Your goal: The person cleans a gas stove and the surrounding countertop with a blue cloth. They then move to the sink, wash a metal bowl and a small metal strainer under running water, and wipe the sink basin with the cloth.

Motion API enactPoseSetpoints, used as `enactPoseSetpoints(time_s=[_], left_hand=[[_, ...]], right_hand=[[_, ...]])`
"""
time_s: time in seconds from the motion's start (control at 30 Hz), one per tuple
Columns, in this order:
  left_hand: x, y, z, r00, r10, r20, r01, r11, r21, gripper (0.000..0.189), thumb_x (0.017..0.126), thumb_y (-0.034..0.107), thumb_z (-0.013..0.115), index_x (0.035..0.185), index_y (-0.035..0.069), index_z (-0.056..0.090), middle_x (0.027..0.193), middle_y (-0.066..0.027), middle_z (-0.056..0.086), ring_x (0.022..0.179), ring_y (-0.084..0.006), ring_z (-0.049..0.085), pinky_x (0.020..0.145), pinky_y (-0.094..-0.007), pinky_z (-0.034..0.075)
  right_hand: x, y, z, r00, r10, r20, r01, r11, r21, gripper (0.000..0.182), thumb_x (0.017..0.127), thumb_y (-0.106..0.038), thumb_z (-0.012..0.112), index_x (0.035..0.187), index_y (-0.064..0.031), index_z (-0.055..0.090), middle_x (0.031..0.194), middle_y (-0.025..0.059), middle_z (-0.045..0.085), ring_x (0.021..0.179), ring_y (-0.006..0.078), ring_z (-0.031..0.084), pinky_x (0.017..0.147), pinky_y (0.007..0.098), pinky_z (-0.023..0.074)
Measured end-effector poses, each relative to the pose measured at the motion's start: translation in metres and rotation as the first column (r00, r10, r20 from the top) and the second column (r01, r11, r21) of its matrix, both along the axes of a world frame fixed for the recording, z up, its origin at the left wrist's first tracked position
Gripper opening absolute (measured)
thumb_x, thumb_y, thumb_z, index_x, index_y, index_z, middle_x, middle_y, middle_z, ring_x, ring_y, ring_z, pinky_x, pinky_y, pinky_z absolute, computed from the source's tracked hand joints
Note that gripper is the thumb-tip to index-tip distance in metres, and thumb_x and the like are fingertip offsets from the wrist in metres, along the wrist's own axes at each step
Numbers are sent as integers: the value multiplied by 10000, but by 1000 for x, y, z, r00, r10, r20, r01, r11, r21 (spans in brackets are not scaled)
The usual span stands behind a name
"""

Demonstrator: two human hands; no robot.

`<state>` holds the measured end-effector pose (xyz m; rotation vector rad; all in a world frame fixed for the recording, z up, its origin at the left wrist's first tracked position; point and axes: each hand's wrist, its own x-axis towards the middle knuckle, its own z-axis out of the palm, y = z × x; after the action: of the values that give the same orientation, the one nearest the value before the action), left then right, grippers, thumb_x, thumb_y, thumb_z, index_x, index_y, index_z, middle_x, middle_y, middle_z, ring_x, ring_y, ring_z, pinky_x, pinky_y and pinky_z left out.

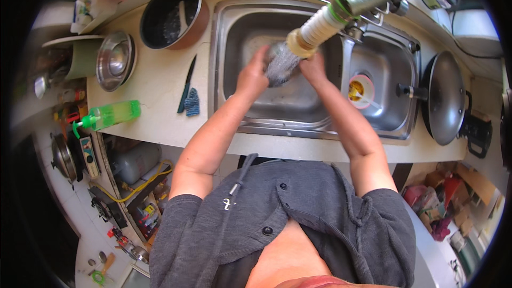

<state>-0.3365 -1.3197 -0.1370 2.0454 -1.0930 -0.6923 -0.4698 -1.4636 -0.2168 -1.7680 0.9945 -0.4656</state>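
In the left basin of a steel double sink (pixel 280 125), a round vessel (pixel 277 85) sits under running water (pixel 282 66). Water, blur and the faucet hide much of it, so its exact kind is unclear. My left hand (pixel 255 73) grips its left side. On the opposite side is my right hand (pixel 313 68), closed on the vessel, its fingertips partly hidden by the faucet. The faucet has a white ribbed extension hose (pixel 319 28) that ends in a yellowish nozzle (pixel 301 45) directly above the vessel.
Left of the sink are a deep pot (pixel 196 28), a knife (pixel 187 86), a blue cloth (pixel 192 103), metal bowls (pixel 114 62) and a green pump bottle (pixel 116 115). A pink-rimmed strainer cup (pixel 370 102) sits in the right basin. A wok (pixel 446 98) leans at the right.
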Motion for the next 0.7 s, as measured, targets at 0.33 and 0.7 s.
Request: enactPoseSetpoints(time_s=[0.33, 0.7], left_hand=[[-23, -2, -47, 949, 308, -66, -315, 926, -207, 664, 750, -39, 487, 1377, 158, 384, 1219, -197, 584, 1110, -367, 574, 886, -421, 478], [-13, -2, -14, 973, -192, 128, 140, 932, 334, 653, 721, 25, 611, 1335, 164, 437, 1153, -188, 604, 981, -398, 610, 808, -478, 502]], right_hand=[[-6, 49, -4, 799, -576, 174, 173, 497, 851, 330, 885, -117, 603, 1200, -25, 568, 1110, 100, 645, 989, 249, 637, 775, 397, 547], [-10, 16, -10, 981, 136, -135, -153, 980, -124, 308, 706, -12, 602, 1007, -37, 664, 1072, 208, 637, 1003, 346, 617, 836, 371, 487]])
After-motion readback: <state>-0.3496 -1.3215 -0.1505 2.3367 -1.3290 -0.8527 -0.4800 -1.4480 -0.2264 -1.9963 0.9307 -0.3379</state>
